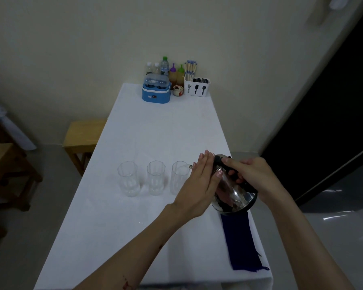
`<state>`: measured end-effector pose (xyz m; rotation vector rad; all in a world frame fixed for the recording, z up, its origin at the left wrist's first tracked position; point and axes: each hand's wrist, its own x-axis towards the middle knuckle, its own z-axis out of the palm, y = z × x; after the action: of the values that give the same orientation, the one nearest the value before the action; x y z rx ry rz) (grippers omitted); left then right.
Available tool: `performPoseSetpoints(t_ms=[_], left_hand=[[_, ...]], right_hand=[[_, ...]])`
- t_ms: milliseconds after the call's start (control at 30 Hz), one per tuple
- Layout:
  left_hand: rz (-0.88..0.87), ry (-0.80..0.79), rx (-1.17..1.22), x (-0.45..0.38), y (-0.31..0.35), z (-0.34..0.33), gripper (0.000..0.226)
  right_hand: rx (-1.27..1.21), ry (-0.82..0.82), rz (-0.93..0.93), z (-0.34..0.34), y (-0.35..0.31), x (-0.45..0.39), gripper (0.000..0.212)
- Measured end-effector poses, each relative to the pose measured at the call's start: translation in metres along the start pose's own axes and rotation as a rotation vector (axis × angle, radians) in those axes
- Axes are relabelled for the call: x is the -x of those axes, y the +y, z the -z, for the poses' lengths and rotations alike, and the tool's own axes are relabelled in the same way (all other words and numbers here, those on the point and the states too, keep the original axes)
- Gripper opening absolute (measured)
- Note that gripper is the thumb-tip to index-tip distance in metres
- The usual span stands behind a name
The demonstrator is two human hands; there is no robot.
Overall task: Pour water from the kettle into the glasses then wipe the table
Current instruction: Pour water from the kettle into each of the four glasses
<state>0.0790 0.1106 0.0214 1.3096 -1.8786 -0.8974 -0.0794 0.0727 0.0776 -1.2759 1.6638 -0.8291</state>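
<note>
Three clear glasses stand in a row on the white table (134,216): left glass (128,178), middle glass (156,177), right glass (179,176). A shiny steel kettle (233,195) with a black handle is tilted left, its spout at the right glass's rim. My right hand (252,174) grips the kettle's handle. My left hand (201,181) lies flat against the kettle's lid and side, fingers straight. A dark blue cloth (241,243) lies on the table below the kettle, near the right edge.
At the table's far end stand a blue container (155,93), several bottles (168,70), a small jar (178,91) and a white cutlery holder (197,86). A wooden stool (82,135) stands left of the table. A dark doorway is on the right.
</note>
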Motion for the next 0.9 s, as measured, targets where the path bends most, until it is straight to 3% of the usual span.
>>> performPoseSetpoints(t_ms=[900], left_hand=[[0.012, 0.021, 0.001, -0.002, -0.006, 0.006, 0.057]], right_hand=[[0.065, -0.01, -0.008, -0.009, -0.012, 0.0, 0.044]])
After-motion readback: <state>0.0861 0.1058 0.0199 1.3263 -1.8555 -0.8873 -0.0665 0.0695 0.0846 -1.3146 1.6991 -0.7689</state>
